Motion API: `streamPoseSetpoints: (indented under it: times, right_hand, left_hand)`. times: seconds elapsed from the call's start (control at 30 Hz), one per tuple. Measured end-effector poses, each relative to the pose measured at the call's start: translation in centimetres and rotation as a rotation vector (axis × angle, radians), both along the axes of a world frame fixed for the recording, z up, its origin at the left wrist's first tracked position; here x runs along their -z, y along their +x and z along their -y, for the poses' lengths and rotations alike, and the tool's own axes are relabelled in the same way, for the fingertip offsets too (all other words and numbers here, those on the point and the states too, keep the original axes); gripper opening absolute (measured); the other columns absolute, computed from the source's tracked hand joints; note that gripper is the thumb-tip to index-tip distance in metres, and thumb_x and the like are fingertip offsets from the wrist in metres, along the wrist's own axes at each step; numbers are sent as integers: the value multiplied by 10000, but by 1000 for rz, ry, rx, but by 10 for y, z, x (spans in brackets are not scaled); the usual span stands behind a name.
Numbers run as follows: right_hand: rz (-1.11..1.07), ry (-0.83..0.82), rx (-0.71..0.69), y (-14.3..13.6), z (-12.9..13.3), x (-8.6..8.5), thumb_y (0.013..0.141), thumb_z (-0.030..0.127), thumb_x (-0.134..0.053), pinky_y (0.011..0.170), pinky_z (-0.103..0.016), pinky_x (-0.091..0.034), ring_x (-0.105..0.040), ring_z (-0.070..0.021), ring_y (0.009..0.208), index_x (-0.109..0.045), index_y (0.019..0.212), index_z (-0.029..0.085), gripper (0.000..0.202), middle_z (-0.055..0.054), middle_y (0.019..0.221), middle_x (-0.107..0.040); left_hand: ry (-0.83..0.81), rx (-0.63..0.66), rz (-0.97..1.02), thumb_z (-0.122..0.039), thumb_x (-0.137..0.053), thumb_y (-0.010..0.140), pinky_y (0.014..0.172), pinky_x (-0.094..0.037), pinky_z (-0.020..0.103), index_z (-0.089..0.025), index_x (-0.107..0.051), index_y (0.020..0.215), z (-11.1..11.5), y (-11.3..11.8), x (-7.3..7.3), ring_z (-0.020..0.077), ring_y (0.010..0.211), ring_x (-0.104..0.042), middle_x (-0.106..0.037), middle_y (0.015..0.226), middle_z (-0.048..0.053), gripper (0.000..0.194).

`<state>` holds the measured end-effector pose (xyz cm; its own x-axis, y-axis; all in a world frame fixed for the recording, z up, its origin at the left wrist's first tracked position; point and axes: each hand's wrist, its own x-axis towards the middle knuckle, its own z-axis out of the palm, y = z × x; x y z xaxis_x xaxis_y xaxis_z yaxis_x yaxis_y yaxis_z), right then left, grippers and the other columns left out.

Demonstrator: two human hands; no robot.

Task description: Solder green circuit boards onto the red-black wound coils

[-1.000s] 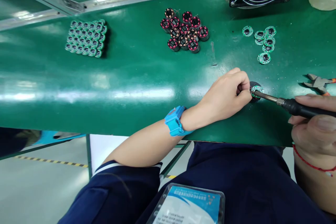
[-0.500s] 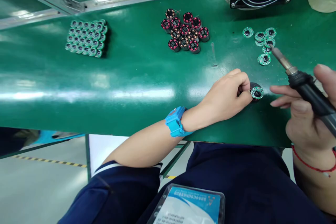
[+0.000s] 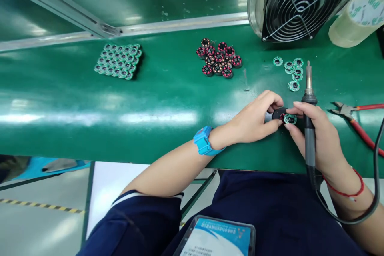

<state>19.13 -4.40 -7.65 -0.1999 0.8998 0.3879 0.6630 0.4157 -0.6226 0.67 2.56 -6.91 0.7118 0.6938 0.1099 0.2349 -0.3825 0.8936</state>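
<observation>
My left hand (image 3: 255, 119) is closed around a small black round motor part (image 3: 279, 113) with red windings at its open end. Against that end sits a round green circuit board (image 3: 290, 119) with a dark centre. The thumb and fingertips of my right hand (image 3: 325, 144) are at the board's edge. That same hand also carries a soldering iron (image 3: 310, 136), upright between thumb and palm, its metal tip pointing away from me. Just beyond the hands lie several loose round circuit boards (image 3: 294, 85).
Red-handled cutters (image 3: 360, 126) lie right of my right hand, near the iron's black cable (image 3: 375, 184). A fan (image 3: 300, 8) and a tape roll (image 3: 348, 28) stand at the back right. Several wound motor parts (image 3: 218, 64) and stacked boards (image 3: 117, 62) are farther left.
My right hand has moved left to the circuit board, and the soldering iron has swung upright. The motor part is now tilted in my left hand. The view has shifted, showing the cutters.
</observation>
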Motion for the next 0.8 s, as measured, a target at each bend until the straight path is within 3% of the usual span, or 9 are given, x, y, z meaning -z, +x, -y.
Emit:
streamPoseSetpoints:
  times: [0.07,0.2,0.47,0.57,0.63,0.7,0.8]
  right_hand:
    - [-22,30,-6,1,1,0,849,161,-625,827,-366,-516,-611,-207,990,-396,1376,266,584,-52,1103,-634]
    - [-50,66,28,3,2,3,845,156,-626,789,-341,-539,-619,-196,969,-442,1330,256,528,-59,1071,-630]
    - [-167,-19,82,8,6,12,847,209,-638,847,-402,-551,-641,-211,979,-490,1223,235,404,-77,1071,-620]
    - [-223,23,81,8,6,9,827,188,-657,851,-414,-557,-651,-219,989,-491,1200,240,411,-72,1071,-624]
    - [-235,52,77,8,6,6,816,171,-667,868,-433,-555,-650,-225,1002,-490,1203,245,432,-75,1087,-625]
    - [-219,79,68,8,5,4,808,155,-672,879,-445,-552,-643,-229,1014,-490,1214,251,455,-78,1095,-629]
    - [-214,118,0,7,3,3,803,112,-660,881,-436,-552,-633,-227,1039,-477,1251,262,507,-74,1091,-631]
  left_hand:
    - [109,68,-82,-218,-587,823,883,-426,335,-126,-497,1121,0,2,3,196,1003,-467,-522,1069,95,325]
    - [234,87,-203,-273,-541,876,886,-405,367,-123,-562,1080,1,10,9,217,963,-453,-543,1038,104,254]
    - [107,126,-49,-232,-548,834,762,-430,269,-131,-578,926,-10,8,8,147,826,-505,-562,888,50,140]
    - [42,128,-32,-317,-558,870,725,-418,261,-143,-572,918,-13,3,6,130,770,-499,-564,850,27,181]
    - [3,126,10,-381,-564,895,785,-429,276,-143,-601,995,-12,2,4,137,831,-520,-593,915,49,261]
    - [-91,84,67,-375,-593,887,855,-436,295,-148,-620,1077,-10,3,3,147,912,-534,-610,999,71,297]
    - [-510,28,217,-308,-628,862,809,-478,289,-153,-611,1161,-4,6,0,131,850,-572,-631,1006,72,337]
